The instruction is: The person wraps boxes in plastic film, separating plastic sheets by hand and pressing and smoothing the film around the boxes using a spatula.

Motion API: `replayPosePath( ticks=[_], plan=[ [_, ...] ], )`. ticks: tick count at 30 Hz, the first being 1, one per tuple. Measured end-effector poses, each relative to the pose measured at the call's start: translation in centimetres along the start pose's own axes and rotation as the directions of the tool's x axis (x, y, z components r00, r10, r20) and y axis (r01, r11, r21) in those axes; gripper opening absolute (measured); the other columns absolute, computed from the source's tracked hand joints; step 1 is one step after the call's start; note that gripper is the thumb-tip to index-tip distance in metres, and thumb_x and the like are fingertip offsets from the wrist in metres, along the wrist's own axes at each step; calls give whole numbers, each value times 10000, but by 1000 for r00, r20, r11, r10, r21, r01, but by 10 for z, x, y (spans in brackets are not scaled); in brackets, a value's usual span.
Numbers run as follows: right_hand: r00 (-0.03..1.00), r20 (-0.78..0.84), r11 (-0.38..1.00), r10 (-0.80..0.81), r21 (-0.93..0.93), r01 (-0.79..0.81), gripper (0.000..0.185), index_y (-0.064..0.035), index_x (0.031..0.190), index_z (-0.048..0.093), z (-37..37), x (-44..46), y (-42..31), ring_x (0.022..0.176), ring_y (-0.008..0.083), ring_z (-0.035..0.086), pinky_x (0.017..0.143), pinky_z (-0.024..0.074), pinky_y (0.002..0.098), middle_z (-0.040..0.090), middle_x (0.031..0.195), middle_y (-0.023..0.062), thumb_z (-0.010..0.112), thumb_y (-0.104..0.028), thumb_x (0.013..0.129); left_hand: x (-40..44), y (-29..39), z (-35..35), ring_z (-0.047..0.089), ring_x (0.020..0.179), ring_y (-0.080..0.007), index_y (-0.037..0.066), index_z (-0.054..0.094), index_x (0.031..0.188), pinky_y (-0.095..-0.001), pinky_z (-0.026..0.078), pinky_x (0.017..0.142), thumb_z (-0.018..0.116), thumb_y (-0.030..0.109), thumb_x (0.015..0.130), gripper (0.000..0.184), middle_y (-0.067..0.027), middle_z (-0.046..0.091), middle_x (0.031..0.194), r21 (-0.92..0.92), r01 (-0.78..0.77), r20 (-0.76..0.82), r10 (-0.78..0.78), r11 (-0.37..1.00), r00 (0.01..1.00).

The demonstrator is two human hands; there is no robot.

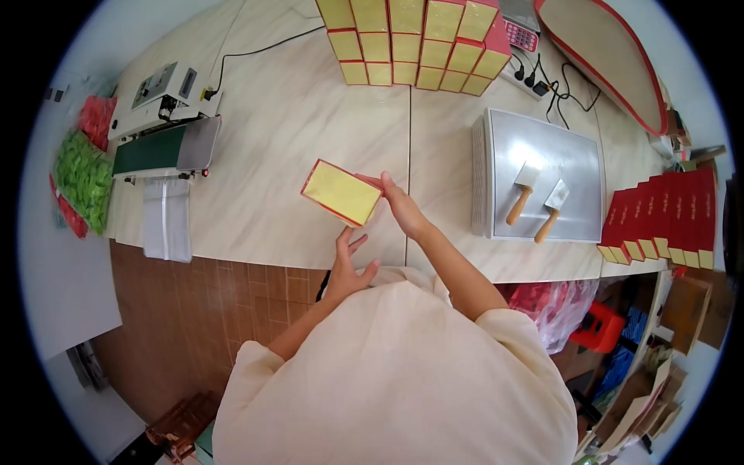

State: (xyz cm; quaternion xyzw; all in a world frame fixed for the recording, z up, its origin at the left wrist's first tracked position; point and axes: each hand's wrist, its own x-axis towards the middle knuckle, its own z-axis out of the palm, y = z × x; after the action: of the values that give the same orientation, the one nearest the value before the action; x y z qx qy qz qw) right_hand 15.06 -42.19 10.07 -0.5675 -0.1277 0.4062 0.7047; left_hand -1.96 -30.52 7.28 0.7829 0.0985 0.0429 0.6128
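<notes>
Near centre, above the marbled worktop (294,116): yellow-faced box (342,192) with red edges, tilted, its underside turned out of view. At its right end, grasped by the right hand (399,205), with thumb uppermost and most other fingers concealed behind the end. Just below, the left hand (353,267), fingers loosely spread and released, not closed round anything; fingertips near the lower edge of the box, possibly touching, though hard to tell at this angle.

Cut off by the upper frame at 12 to 1 o'clock: stack of yellow-faced boxes (407,50). At 1 o'clock, only partly visible behind the stack, keypad device (521,35), with plugs and black cables alongside. Toward 2 o'clock, red-rimmed tray (604,54). At 3 o'clock, metal-topped case (511,124) bearing two wooden-handled scrapers (552,208); farther out, row of red boxes (663,209), lettering too small to read.

At 10 o'clock, machine with green belt (151,151); at 9 o'clock, clear plastic bags (167,221) over the worktop edge, and farther out, green packets (81,182). Below at 8 o'clock, brown tiled floor (186,310). At 4 o'clock, red plastic stool (601,327), partly obscured, and cardboard (639,403). At 6 o'clock, pale shirt (403,372), masking part of the floor.
</notes>
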Motion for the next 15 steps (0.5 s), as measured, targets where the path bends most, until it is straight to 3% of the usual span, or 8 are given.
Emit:
replayPosePath(
  ticks=[2,4,5,8,11,12,14,15],
  plan=[
    [1000,-13,999,17,-33,-17,618,-55,1420,462,-7,-2,-2,1289,236,469,1097,321,345,538,1378,120,257,-500,1043,4,15,-5,545,1176,-260,-1,303,1394,-376,438,986,707,135,848,693,-174,503,1251,-37,-9,-6,8,999,1000],
    [924,-260,902,-279,-401,160,447,-39,1305,550,-21,-11,3,1206,288,519,1038,376,364,584,1273,149,427,-368,1030,8,33,-26,556,1036,-195,4,494,1226,-327,450,919,608,107,924,339,-98,565,1115,36,154,-103,-149,987,983],
    [920,-277,899,-277,-412,147,447,-39,1305,550,-31,-20,0,1206,288,519,1038,376,364,584,1273,149,427,-368,1030,11,42,-35,541,991,-175,13,532,1149,-315,449,897,566,93,947,220,-79,570,1074,53,83,-196,-71,995,978],
    [588,-430,489,-685,-870,-66,255,-29,1131,600,-75,-61,-9,1076,331,543,931,430,414,594,1126,160,607,-135,899,28,67,-61,552,947,-162,31,566,1054,-303,446,888,528,67,965,103,-72,592,1047,139,-107,-340,149,984,928],
    [403,-464,292,-788,-860,-419,317,-41,1116,592,-125,-98,-4,1025,344,548,856,452,451,585,1089,171,668,-137,825,50,97,-69,583,922,-187,33,582,1007,-331,461,886,543,58,952,71,-70,635,975,132,-284,-283,311,950,907],
    [399,-465,292,-791,-859,-421,317,-41,1116,592,-138,-107,-1,1025,344,548,856,452,451,585,1089,171,668,-137,825,58,104,-69,583,922,-187,33,582,1007,-331,461,886,543,58,952,71,-70,635,975,130,-289,-281,315,948,907],
    [344,-596,235,-725,-684,-690,306,-40,1064,587,-157,-120,9,974,340,579,807,474,443,604,1040,178,690,-170,808,71,115,-69,613,841,-217,14,607,982,-377,468,904,557,90,950,96,-102,671,912,382,-462,-50,517,800,855],
    [345,-600,244,-722,-687,-684,306,-40,1064,587,-164,-123,14,974,340,579,807,474,443,604,1040,178,690,-170,808,76,119,-69,613,841,-217,14,607,982,-377,468,904,557,90,950,96,-102,671,912,393,-461,-46,517,796,855]
  ],
)
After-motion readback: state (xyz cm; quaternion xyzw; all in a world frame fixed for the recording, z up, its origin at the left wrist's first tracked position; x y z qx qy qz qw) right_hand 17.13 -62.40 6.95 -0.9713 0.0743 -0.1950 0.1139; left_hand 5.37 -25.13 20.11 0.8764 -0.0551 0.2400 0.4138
